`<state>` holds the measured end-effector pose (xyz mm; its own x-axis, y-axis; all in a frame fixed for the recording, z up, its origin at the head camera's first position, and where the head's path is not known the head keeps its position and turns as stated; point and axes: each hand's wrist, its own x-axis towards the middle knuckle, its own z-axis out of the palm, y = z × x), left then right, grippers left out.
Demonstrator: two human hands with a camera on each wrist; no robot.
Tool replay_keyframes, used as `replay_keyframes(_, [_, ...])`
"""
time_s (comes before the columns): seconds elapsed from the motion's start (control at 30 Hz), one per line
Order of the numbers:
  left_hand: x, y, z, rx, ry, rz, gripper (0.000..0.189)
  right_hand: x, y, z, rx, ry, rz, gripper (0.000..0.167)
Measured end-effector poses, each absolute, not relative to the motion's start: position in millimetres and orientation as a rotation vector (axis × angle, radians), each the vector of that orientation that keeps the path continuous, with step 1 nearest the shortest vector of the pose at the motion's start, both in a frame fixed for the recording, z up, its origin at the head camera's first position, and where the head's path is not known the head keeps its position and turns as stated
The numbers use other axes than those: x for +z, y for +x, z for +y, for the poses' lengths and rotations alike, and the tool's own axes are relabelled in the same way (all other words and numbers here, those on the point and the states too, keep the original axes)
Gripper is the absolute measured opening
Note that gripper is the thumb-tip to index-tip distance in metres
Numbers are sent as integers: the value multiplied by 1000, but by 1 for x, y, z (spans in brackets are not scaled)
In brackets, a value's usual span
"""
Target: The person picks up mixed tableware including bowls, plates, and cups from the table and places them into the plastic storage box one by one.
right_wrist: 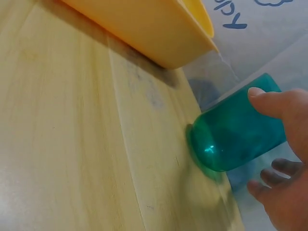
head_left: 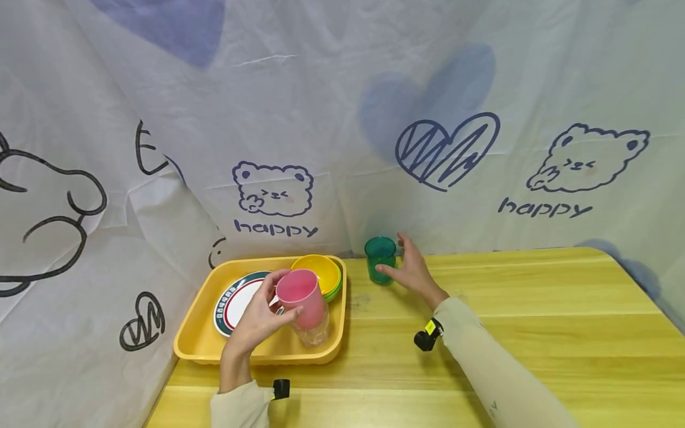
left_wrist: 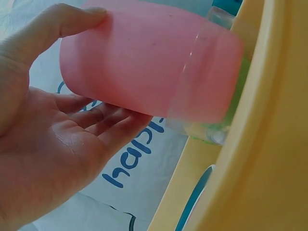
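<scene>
My left hand (head_left: 255,321) holds a pink cup (head_left: 306,300) between thumb and fingers. The lower end of that cup sits inside a clear cup (head_left: 317,336), as the left wrist view also shows, within the yellow tray (head_left: 194,324). To the right of the tray, a green see-through cup (head_left: 380,270) stands upright on the table by the cloth backdrop. Around it my right hand (head_left: 416,272) is spread, thumb at the near side. In the right wrist view the thumb overlaps the green cup (right_wrist: 236,130), while the other fingers are apart from it.
Inside the tray lie a white plate (head_left: 243,306) with a dark green rim at the left and a yellow bowl (head_left: 327,274) stacked on a green bowl (head_left: 336,291) at the back right. A printed cloth (head_left: 342,119) rises behind the wooden table (head_left: 535,309).
</scene>
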<state>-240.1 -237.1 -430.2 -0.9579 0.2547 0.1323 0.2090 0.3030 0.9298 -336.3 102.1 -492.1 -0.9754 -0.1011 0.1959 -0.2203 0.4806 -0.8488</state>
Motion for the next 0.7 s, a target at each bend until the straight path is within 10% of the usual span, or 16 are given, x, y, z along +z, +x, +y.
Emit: replay_keyframes(0.7, [-433, -242, -240, 1675, 430, 2497, 81, -492, -338, 101, 1500, 209, -2732, 91])
